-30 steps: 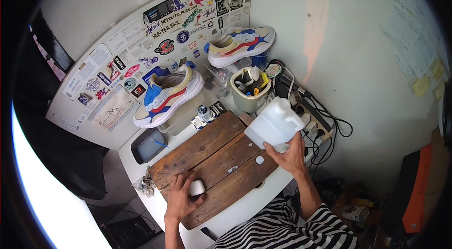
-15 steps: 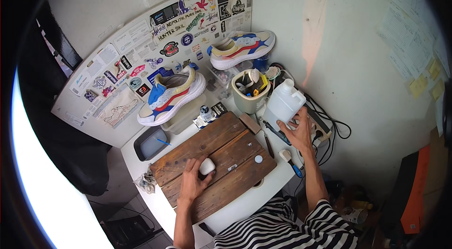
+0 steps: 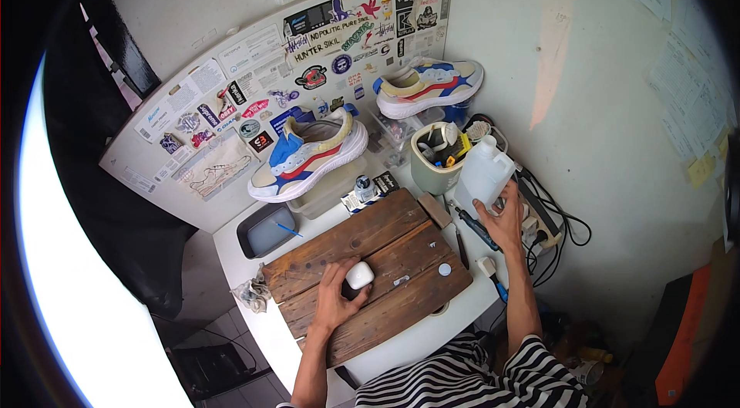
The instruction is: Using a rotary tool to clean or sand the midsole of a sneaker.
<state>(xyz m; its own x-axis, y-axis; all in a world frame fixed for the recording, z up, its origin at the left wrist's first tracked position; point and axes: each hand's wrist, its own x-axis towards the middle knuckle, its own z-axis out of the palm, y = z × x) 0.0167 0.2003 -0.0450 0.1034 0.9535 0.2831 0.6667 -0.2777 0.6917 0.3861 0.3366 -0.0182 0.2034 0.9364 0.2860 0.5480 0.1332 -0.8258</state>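
I've got two multicolour sneakers at the back of my counter [image 3: 455, 321]: the left sneaker [image 3: 312, 165] sits tilted on a clear plastic box [image 3: 308, 201], the right sneaker [image 3: 432, 89] higher up. Behind them, a panel [image 3: 127, 157] covered in stickers. Pale green bin [image 3: 433, 178] with tools in it, right of the left shoe. Dark tray [image 3: 244, 241] on my left, blue stick [image 3: 287, 230] leaning across its rim. Crumpled rag [image 3: 253, 290] near the left edge. Black cables [image 3: 570, 230] on the right. Papers [image 3: 686, 88] on the right wall, orange box [image 3: 678, 331] below.
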